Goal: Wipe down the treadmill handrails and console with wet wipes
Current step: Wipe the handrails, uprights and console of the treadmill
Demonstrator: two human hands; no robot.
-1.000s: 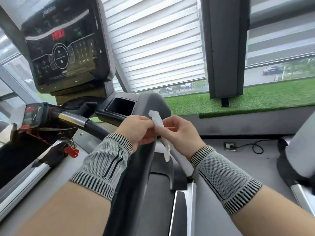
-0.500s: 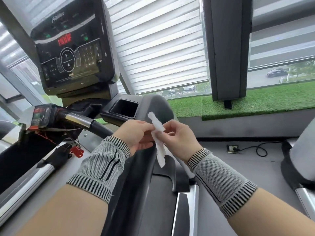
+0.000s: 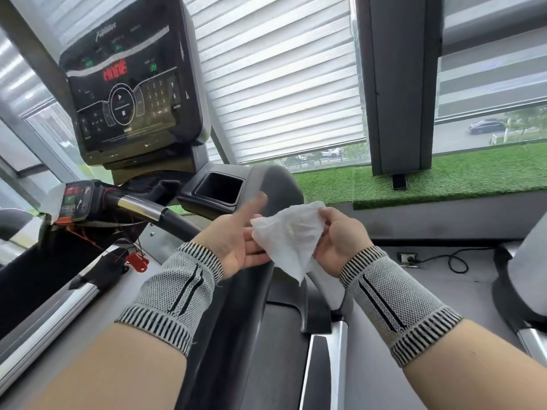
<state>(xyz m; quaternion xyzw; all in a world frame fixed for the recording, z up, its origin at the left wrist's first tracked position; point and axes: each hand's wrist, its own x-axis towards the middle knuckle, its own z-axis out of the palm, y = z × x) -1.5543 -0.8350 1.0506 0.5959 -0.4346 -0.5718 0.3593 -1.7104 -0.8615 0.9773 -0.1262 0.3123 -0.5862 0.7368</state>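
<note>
Two forearms reach forward, each wearing one grey knitted wrist sleeve with black-striped cuffs. The left hand point(image 3: 236, 244) lies palm up with fingers straight and loose, its grip open, the fingertips touching the lower left edge of a single white, crumpled wet wipe point(image 3: 288, 236). The right hand point(image 3: 340, 241) pinches the wipe's upper right corner between thumb and fingers, so the sheet hangs spread between the two hands. The wipe is held in the air above the dark grey right handrail point(image 3: 236, 306) of the treadmill. Beyond the hands sits one rectangular black cup holder point(image 3: 219, 189). Left of it runs one black and chrome crossbar point(image 3: 139, 207), with one red safety clip point(image 3: 136, 259) hanging below. Farther up stands one black console point(image 3: 127, 93) with red lit digits and a keypad. Behind are white window blinds point(image 3: 278, 75) and a strip of green artificial grass point(image 3: 444, 180).
</note>
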